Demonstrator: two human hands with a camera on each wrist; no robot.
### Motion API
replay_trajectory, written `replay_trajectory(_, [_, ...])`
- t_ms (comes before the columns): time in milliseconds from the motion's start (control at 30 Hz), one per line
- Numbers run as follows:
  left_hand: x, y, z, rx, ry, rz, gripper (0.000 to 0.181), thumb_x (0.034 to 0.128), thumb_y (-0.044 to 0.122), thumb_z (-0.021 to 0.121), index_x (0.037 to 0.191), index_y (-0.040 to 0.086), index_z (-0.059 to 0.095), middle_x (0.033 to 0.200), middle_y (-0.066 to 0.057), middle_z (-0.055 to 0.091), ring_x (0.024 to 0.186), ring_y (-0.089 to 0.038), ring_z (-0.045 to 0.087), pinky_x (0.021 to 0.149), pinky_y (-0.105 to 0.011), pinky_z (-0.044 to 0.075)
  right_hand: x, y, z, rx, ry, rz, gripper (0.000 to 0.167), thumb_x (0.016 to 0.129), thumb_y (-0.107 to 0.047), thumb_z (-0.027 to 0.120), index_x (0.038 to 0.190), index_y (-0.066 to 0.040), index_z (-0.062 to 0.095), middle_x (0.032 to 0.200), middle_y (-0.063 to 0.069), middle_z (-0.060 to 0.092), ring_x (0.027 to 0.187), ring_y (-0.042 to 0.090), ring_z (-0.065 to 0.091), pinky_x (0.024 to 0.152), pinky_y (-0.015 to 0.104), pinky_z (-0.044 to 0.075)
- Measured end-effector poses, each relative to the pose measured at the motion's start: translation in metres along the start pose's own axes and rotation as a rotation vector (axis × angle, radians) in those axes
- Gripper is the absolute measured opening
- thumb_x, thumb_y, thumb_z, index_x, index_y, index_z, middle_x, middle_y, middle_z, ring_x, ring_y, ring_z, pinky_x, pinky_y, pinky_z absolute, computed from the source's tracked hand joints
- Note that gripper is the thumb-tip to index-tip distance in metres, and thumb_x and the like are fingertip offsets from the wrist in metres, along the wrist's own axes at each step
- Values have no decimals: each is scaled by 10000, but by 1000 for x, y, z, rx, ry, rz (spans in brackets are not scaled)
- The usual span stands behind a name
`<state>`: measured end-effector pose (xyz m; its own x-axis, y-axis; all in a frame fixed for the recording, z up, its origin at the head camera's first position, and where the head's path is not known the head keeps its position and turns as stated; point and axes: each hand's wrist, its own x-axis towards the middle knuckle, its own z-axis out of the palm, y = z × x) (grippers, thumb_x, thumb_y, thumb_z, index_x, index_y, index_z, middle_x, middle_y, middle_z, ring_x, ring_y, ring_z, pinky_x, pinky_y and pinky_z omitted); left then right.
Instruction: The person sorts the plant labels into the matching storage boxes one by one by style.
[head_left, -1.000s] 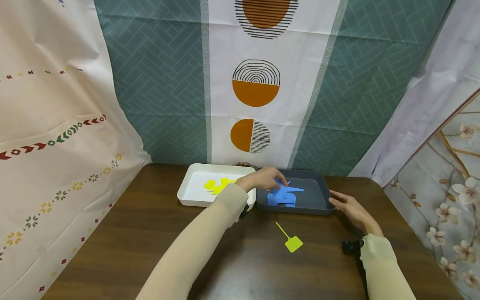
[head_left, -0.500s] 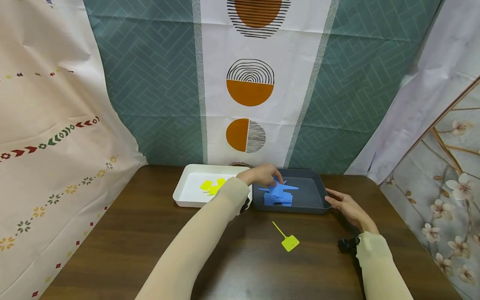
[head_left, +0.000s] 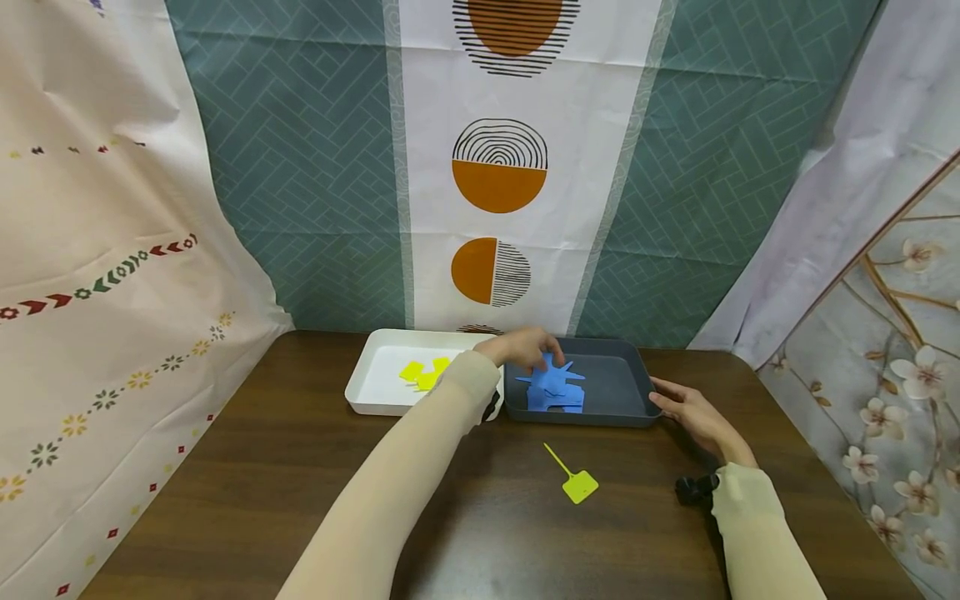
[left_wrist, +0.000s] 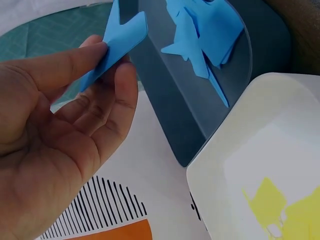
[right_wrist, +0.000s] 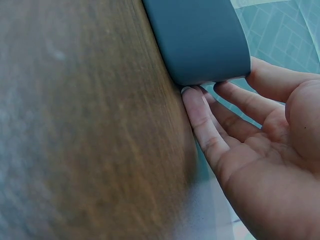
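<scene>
My left hand point(head_left: 523, 346) is over the left part of the dark grey tray point(head_left: 618, 385). Its thumb and fingers pinch a flat blue plant label point(left_wrist: 125, 36), forked at the end, as the left wrist view shows. Below it in the tray lies a pile of blue plant labels point(head_left: 551, 398), some with pointed stems. At the tray's right end my right hand point(head_left: 697, 414) holds the corner. Seen from the right wrist, its thumb is at the upper edge of the tray and its fingers point(right_wrist: 200, 112) touch the outer wall.
A white tray point(head_left: 375, 385) stands against the grey one on its left, holding several yellow tags point(head_left: 427, 379). One yellow tag point(head_left: 580, 486) with a thin stem lies on the brown table point(head_left: 315, 492) in front. Patterned cloths point(head_left: 322, 167) hang behind and at the sides.
The blue label under my left hand has turned up off the pile, so its long point no longer sticks out rightward. The view shifted slightly. My right hand stays at the tray.
</scene>
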<state>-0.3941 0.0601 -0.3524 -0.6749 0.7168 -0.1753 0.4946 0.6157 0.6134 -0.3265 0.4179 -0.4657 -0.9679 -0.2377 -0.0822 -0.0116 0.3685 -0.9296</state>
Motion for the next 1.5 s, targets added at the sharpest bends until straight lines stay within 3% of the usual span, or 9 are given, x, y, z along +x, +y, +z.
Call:
replay_trajectory(67, [2, -2, 1, 9, 5, 2, 331, 988, -74, 618, 1294, 21, 700, 1470, -169, 558, 1320, -279, 511, 839, -373, 586, 0, 0, 0, 7, 1, 1, 718, 1092, -298, 563, 1626, 41, 223, 1664, 310, 201, 1343, 117, 463, 932, 121, 457])
replay_trajectory(300, [7, -5, 5, 20, -4, -26, 327, 986, -46, 647, 1295, 43, 705, 1434, -167, 563, 932, -162, 532, 692, -305, 511, 0, 1, 2, 28, 1, 1, 727, 1088, -297, 571, 1625, 45, 219, 1663, 314, 198, 1242, 16, 508, 936, 140, 472])
replay_trajectory(433, [10, -6, 5, 19, -19, -48, 325, 994, -38, 641, 1304, 34, 702, 1455, -164, 553, 773, -146, 498, 653, -266, 471, 1, 1, 3, 22, 6, 5, 725, 1085, -300, 576, 1624, 43, 231, 1659, 310, 218, 1264, 47, 507, 928, 137, 470])
replay_trajectory(600, [11, -6, 6, 55, -27, -55, 312, 991, -30, 646, 1287, 41, 715, 1435, -153, 586, 854, -135, 521, 678, -236, 506, 2, 0, 5, 17, 5, 7, 730, 1083, -315, 579, 1627, 31, 236, 1660, 302, 227, 1367, 200, 466, 929, 140, 468])
replay_trajectory(833, [9, -7, 10, 69, -37, -71, 306, 1001, -3, 651, 1293, 59, 720, 1362, -138, 608, 828, -144, 518, 735, -274, 527, 0, -1, 7, 16, -10, 12, 735, 1089, -319, 564, 1630, 35, 214, 1667, 304, 200, 1479, 424, 304, 931, 134, 456])
replay_trajectory(967, [7, -7, 12, 100, -23, -90, 296, 1011, 21, 646, 1287, 90, 728, 1310, -106, 630, 895, -153, 509, 697, -221, 461, 0, -2, 7, 17, -12, 10, 724, 1094, -308, 554, 1630, 37, 210, 1668, 305, 196, 1492, 449, 279, 937, 141, 453])
replay_trajectory(1133, [6, -8, 11, 147, 1, -74, 367, 1007, -44, 553, 1316, 79, 708, 1299, -93, 672, 1032, -191, 554, 738, -235, 432, 0, -3, 6, 14, -5, 9, 725, 1093, -308, 556, 1631, 34, 210, 1670, 304, 190, 1501, 444, 253, 933, 134, 442])
replay_trajectory(1300, [8, -10, 8, 132, 35, -34, 454, 964, -117, 462, 1313, 50, 700, 1228, -142, 691, 1058, -234, 613, 761, -267, 481, 1, -2, 3, 7, 1, 10, 728, 1092, -316, 558, 1630, 34, 214, 1668, 304, 195, 1497, 443, 256, 924, 123, 440])
replay_trajectory(1500, [10, -9, 5, 131, 40, 1, 374, 1003, -49, 509, 1316, 37, 695, 1281, -139, 682, 1165, -258, 625, 884, -303, 522, 0, -2, 2, 1, 0, 8, 714, 1098, -301, 547, 1627, 44, 213, 1663, 312, 200, 1482, 446, 289, 924, 124, 453])
